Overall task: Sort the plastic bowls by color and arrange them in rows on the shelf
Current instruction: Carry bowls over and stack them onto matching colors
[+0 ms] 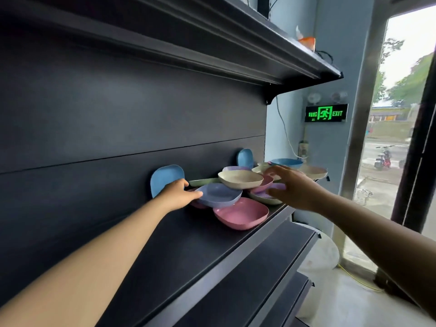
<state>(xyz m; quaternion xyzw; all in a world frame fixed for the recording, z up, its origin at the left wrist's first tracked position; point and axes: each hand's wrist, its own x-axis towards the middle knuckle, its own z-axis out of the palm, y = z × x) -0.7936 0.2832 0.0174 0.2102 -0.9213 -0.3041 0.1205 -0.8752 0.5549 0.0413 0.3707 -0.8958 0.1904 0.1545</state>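
A jumbled pile of plastic bowls sits on the dark shelf [179, 244]. A pink bowl [240, 214] lies nearest, a lavender-blue bowl [219, 194] rests above it, and a cream bowl [240, 181] tops the pile. Two blue bowls [165, 178] [245, 158] lean upright against the back panel. My left hand [177, 194] touches the left rim of the lavender-blue bowl, thumb by the upright blue bowl. My right hand [290, 187] hovers with spread fingers over the pink and purple bowls at the pile's right. More bowls, blue [286, 162] and cream [313, 172], lie further back.
Another dark shelf [236, 43] hangs overhead. Lower shelves [271, 267] step out below. A lit green exit sign [326, 113] hangs on the wall at right, beside a glass door [401, 138]. A white cable [285, 133] hangs down the wall.
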